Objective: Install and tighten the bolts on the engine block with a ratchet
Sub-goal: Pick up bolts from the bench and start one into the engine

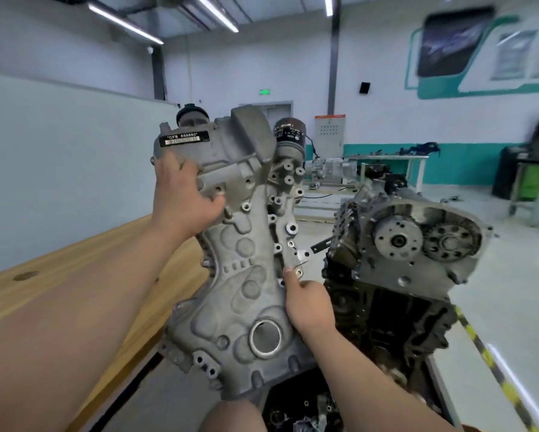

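Note:
I hold a large grey cast-aluminium engine cover up in the air in front of me, tilted, with a black oil filter and a black cap at its top. My left hand grips its upper left edge below a black label. My right hand grips its right edge lower down, thumb on a bolt lug. The engine block stands to the right, showing two round sprockets on its face. No ratchet or bolts are visible.
A long wooden workbench runs along the left. A tray of dark parts lies below the cover. A yellow-black striped edge runs at the right. Tables and carts stand at the far wall.

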